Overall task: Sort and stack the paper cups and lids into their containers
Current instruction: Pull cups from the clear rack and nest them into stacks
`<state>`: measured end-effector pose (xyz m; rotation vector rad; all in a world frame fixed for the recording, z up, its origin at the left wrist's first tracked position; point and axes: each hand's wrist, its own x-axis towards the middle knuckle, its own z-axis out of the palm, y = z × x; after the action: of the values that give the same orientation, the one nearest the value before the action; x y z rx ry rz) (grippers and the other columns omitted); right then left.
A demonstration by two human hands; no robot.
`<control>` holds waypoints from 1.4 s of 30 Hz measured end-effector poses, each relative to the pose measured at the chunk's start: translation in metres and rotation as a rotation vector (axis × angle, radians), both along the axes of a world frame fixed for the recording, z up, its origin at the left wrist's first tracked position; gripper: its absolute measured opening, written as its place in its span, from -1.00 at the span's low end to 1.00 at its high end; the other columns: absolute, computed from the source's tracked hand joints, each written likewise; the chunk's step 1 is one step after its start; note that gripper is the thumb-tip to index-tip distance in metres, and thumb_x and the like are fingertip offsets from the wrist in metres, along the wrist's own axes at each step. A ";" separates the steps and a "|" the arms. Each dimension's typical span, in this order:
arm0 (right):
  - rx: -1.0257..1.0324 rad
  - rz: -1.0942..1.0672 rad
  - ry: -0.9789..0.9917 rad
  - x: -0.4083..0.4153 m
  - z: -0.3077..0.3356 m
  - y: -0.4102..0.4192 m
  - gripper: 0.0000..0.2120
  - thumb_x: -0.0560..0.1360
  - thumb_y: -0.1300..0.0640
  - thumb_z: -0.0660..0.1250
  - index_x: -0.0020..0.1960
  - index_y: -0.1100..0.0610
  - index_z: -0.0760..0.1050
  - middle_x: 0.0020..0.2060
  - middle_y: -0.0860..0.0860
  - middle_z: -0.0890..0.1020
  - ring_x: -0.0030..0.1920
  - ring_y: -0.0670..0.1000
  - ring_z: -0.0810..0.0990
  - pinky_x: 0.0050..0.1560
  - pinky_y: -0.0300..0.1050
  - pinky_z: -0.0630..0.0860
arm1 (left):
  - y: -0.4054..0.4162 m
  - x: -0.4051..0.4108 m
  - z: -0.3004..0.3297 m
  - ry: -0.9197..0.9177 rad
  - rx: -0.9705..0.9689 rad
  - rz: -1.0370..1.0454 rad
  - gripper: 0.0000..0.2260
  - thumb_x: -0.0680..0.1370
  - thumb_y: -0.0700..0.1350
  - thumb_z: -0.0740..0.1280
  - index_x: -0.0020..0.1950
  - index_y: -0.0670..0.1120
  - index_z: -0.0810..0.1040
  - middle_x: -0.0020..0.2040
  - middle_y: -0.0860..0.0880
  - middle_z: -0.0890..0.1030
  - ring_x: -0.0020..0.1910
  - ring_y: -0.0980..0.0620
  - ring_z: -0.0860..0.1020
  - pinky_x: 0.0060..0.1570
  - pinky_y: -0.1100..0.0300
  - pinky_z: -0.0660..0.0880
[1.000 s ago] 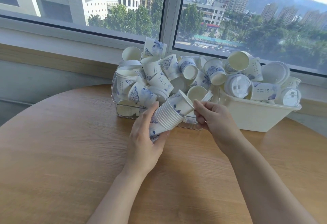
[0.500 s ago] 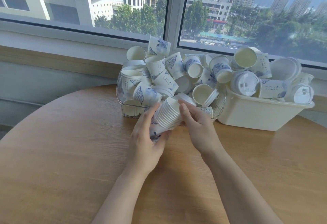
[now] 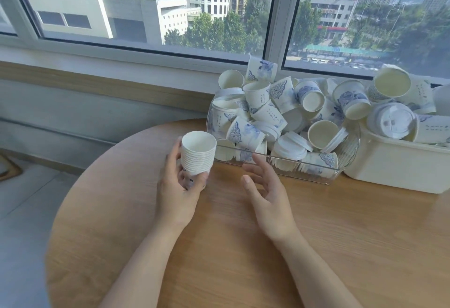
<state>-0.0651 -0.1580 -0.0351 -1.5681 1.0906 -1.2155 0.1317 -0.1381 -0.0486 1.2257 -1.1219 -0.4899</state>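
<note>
Now upright, cup stack point(image 3: 198, 155) in left fingers point(image 3: 173, 159)

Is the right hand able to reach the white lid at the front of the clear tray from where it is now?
Probably yes. The right hand is open and holds nothing, hovering over the table just before the clear tray. The white lid lies on top near the front wall, uncovered.

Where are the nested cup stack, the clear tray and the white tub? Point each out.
nested cup stack point(image 3: 197, 155), head view, on the ribbed band of rims, gripped by the left hand point(image 3: 177, 190).
clear tray point(image 3: 314, 172), head view, on its front wall.
white tub point(image 3: 399, 164), head view, on its front wall.
</note>
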 end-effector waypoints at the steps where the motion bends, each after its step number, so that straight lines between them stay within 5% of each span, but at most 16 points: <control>1: -0.002 0.000 0.011 0.001 -0.002 0.000 -0.49 0.62 0.14 0.40 0.53 -0.03 0.38 0.23 -0.10 0.64 0.16 -0.12 0.63 0.14 -0.31 0.52 | -0.002 0.007 -0.002 0.003 0.009 0.002 -0.19 0.52 -0.33 0.51 0.64 0.13 0.25 0.50 0.09 0.47 0.37 0.13 0.56 0.13 0.38 0.53; 7: -0.009 0.047 0.059 0.005 -0.007 -0.001 -0.52 0.62 0.17 0.40 0.49 -0.07 0.41 0.21 -0.11 0.62 0.12 -0.12 0.62 0.09 -0.28 0.55 | -0.021 0.033 -0.002 0.009 0.047 0.034 -0.17 0.54 -0.33 0.49 0.66 0.11 0.18 0.52 0.09 0.45 0.33 0.22 0.57 0.16 0.37 0.53; 16: -0.015 0.082 0.026 0.005 -0.015 -0.007 -0.52 0.60 0.18 0.42 0.47 -0.09 0.43 0.18 -0.09 0.62 0.06 -0.10 0.63 0.01 -0.25 0.57 | -0.053 0.060 0.003 0.000 0.066 0.112 -0.20 0.54 -0.33 0.48 0.67 0.03 0.18 0.33 0.42 0.41 0.15 0.50 0.55 0.11 0.49 0.49; 18: -0.019 0.081 0.022 0.005 -0.016 -0.008 -0.53 0.60 0.19 0.43 0.45 -0.10 0.45 0.17 -0.10 0.62 0.04 -0.10 0.63 -0.03 -0.25 0.57 | -0.054 0.062 0.002 -0.010 0.079 0.132 -0.18 0.53 -0.30 0.51 0.66 0.06 0.17 0.30 0.45 0.43 0.15 0.46 0.57 0.18 0.37 0.53; 21: -0.129 -0.024 0.106 0.005 -0.015 -0.012 -0.57 0.58 0.14 0.47 0.38 -0.14 0.49 0.15 -0.12 0.61 0.03 -0.04 0.61 -0.07 -0.24 0.54 | -0.046 0.059 0.003 -0.065 0.089 0.238 -0.12 0.50 -0.14 0.58 0.67 0.13 0.15 0.42 0.23 0.42 0.34 0.26 0.51 0.31 0.15 0.49; 26: -0.345 -0.315 0.164 -0.002 0.005 -0.042 -0.60 0.57 0.11 0.49 0.36 -0.07 0.51 0.20 -0.14 0.54 0.17 -0.05 0.54 0.15 -0.33 0.44 | -0.019 0.014 0.011 -0.180 -0.016 0.487 -0.29 0.52 -0.16 0.53 0.59 0.00 0.28 0.30 0.04 0.33 0.32 0.02 0.44 0.30 0.12 0.40; 29: -0.376 -0.349 0.151 0.000 0.013 -0.059 -0.57 0.57 0.11 0.48 0.41 -0.07 0.49 0.29 -0.17 0.52 0.12 -0.08 0.55 0.06 -0.37 0.45 | -0.024 -0.021 0.007 -0.264 -0.081 0.391 -0.46 0.53 -0.19 0.51 0.46 -0.05 0.43 0.16 0.02 0.46 0.11 0.03 0.50 0.18 0.21 0.46; 33: -0.409 -0.345 0.267 0.006 0.011 -0.070 -0.55 0.58 0.09 0.44 0.44 -0.06 0.48 0.29 -0.20 0.54 0.02 -0.12 0.57 0.01 -0.19 0.53 | -0.046 -0.048 -0.002 -0.252 -0.075 0.183 -0.68 0.54 -0.12 0.50 0.26 0.03 0.54 -0.03 0.11 0.54 -0.08 0.05 0.57 -0.08 0.05 0.57; 39: -0.419 -0.342 0.325 0.004 0.009 -0.076 -0.57 0.55 0.16 0.47 0.37 -0.07 0.50 0.20 -0.20 0.53 -0.05 -0.12 0.58 0.00 -0.02 0.58 | -0.054 -0.055 -0.009 -0.171 -0.050 0.033 -0.66 0.53 0.13 0.46 0.27 0.10 0.53 -0.02 0.16 0.62 -0.08 0.03 0.64 -0.19 0.10 0.58; 42: -0.433 -0.314 0.274 0.000 0.009 -0.075 -0.55 0.55 0.17 0.49 0.38 -0.06 0.49 0.13 -0.17 0.54 0.00 -0.08 0.55 -0.01 -0.20 0.52 | -0.056 -0.057 -0.008 -0.119 -0.053 -0.007 -0.57 0.51 0.21 0.42 0.31 0.09 0.51 0.02 0.18 0.63 -0.07 0.01 0.66 -0.19 0.12 0.58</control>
<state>-0.0655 -0.2335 -0.0264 -1.9894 1.3513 -1.5572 0.0751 -0.1936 -0.0563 1.2177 -1.2330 -0.3948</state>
